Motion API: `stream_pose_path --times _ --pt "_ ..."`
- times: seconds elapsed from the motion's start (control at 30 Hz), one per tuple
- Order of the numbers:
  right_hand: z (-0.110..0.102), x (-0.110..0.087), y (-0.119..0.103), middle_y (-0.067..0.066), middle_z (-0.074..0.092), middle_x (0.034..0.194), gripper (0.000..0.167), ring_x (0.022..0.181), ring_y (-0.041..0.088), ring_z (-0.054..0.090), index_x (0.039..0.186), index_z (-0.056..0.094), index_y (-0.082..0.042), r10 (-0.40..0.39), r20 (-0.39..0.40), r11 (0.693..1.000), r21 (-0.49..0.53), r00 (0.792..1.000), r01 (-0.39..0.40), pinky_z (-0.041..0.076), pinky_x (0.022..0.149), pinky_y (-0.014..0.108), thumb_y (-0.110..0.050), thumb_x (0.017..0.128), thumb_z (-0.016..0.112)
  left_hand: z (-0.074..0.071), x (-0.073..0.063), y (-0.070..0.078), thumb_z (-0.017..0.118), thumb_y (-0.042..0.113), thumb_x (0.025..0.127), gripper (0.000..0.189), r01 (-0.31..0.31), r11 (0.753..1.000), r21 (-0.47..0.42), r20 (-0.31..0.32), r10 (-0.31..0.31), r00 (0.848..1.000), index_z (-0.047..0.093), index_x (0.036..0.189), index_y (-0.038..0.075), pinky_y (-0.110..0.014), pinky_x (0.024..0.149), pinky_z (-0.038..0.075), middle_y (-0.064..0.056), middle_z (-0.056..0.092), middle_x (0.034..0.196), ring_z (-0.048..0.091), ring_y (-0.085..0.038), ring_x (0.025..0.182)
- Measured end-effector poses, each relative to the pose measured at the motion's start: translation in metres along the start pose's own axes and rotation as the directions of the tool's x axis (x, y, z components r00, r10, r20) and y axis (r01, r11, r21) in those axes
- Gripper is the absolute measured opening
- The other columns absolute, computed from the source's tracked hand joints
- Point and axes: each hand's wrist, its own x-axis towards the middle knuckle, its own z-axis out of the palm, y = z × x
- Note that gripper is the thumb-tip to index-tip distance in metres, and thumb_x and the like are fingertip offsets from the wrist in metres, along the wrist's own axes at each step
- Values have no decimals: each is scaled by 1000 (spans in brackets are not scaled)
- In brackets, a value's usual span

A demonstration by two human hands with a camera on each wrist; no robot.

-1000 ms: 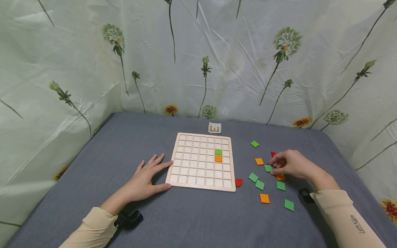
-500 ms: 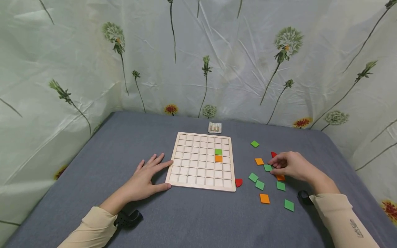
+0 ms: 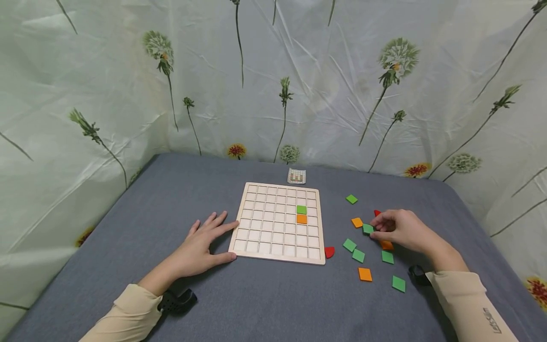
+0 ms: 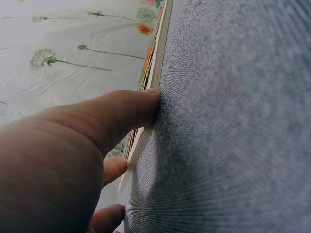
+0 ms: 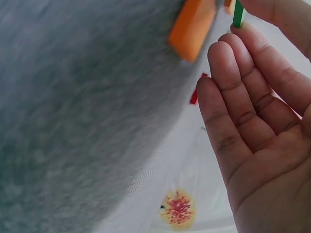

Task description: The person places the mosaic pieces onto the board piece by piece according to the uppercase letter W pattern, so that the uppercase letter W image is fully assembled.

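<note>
Right hand (image 3: 403, 232) has its grip clamped on a thin green square tile (image 3: 367, 229), thumb and forefinger pinching its edge low over the grey cloth-covered counter (image 3: 273, 304), to the right of the pale wooden grid board (image 3: 266, 237). Left hand (image 3: 198, 249) lies with fingers apart, touching the board's left edge and near-left corner. Likely risks: so narrow a pinch could let the tile twist or slip, low fingers could nudge the flat orange square tile (image 3: 386, 245) partly hidden beneath them, and uneven left-hand pressure could skew the board.
</note>
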Motion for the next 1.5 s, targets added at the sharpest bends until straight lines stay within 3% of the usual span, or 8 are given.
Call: stream_pose_path --times 0.23,0.57,1.13,1.5 --pt "-2 3 -17 -7 74 92 22 80 -1 63 107 80 -11 -50 -36 998 -29 998 49 54 72 22 -25 91 88 0 1 1 85 46 91 77 -9 1000 21 -13 9 1000 56 159 23 -79 124 8 -22 34 174 22 -52 163" --pt "7 23 -44 -6 73 90 22 79 2 63 107 81 -9 -161 -20 987 -19 987 161 55 72 23 -21 90 89 0 1 1 85 47 91 76 -3 1000 28 -18 3 1000 57 158 24 -79 124 9 -21 35 174 23 -51 164" --pt "37 53 -91 1 77 99 20 86 8 68 106 81 -9 -201 84 979 59 976 197 59 78 25 -19 91 88 0 2 2 85 47 91 77 -1 1000 29 -17 2 1000 56 158 25 -79 124 9 -21 34 174 23 -51 163" --pt "50 61 -108 -2 73 96 16 83 4 65 101 79 -9 -267 123 964 37 956 265 59 78 24 -18 91 88 0 1 2 85 47 91 77 4 1000 26 -9 -4 1000 55 159 25 -78 124 8 -21 34 174 22 -51 164"
